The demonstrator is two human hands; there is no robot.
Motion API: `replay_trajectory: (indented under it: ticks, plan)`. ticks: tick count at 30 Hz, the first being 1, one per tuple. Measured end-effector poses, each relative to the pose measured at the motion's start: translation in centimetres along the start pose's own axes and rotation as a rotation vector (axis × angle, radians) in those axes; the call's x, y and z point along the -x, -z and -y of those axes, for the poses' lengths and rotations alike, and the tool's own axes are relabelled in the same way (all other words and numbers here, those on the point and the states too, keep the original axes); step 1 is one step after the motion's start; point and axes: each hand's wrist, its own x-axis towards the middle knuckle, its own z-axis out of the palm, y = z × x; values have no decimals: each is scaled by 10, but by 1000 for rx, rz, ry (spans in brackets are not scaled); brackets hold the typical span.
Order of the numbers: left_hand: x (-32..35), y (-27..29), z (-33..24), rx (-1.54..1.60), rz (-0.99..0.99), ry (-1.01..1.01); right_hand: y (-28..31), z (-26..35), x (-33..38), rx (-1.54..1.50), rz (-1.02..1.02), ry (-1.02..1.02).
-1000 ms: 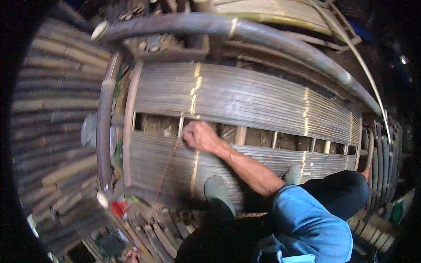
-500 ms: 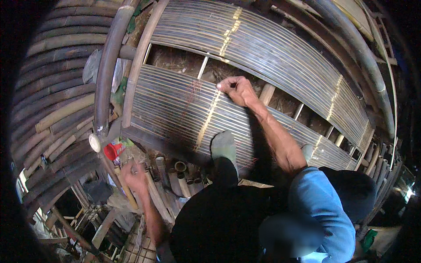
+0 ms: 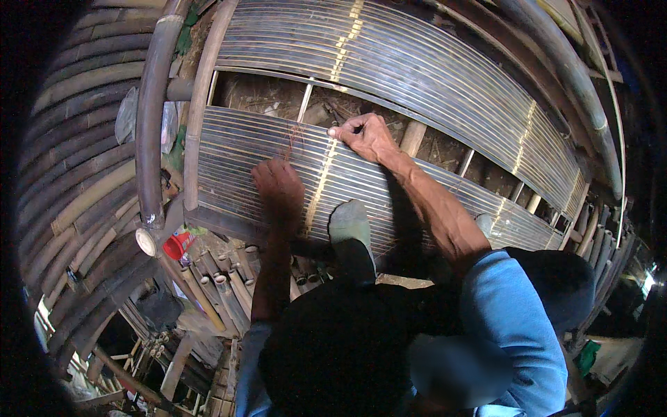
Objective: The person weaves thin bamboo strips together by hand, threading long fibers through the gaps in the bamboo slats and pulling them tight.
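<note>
My right hand (image 3: 365, 137) is pinched together at the top edge of the nearer slatted panel (image 3: 233, 149), where a pale lashing (image 3: 320, 178) crosses the slats. What its fingertips grip is too small to make out. Over the slats left of that lashing, my left hand (image 3: 279, 189) is curled with its fingers together; anything in it is hidden. Thin reddish strands (image 3: 294, 142) lie on the panel just above and beside it. My foot in a grey-green sock (image 3: 349, 219) rests on the panel's near side, right of the lashing.
A second slatted panel (image 3: 417, 73) lies beyond a gap bridged by thin crosspieces. A thick dark bamboo pole (image 3: 154, 118) runs along the left, beside stacked bamboo (image 3: 90, 90). A red cup (image 3: 179, 244) and upright bamboo tubes (image 3: 226, 292) stand at the near left.
My left hand has moved up and right, from beside the red cup onto the nearer panel. My right hand stays pinched at the lashing's top end. The view has shifted slightly.
</note>
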Motion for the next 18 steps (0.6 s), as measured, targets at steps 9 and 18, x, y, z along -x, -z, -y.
replay_trajectory:
  ticks: [9, 18]
  plan:
    - [56, 50, 119, 919, 494, 790, -16, 18, 4, 91, -36, 5]
    - [14, 189, 72, 1779, -143, 811, -6, 7, 8, 130, -66, -1]
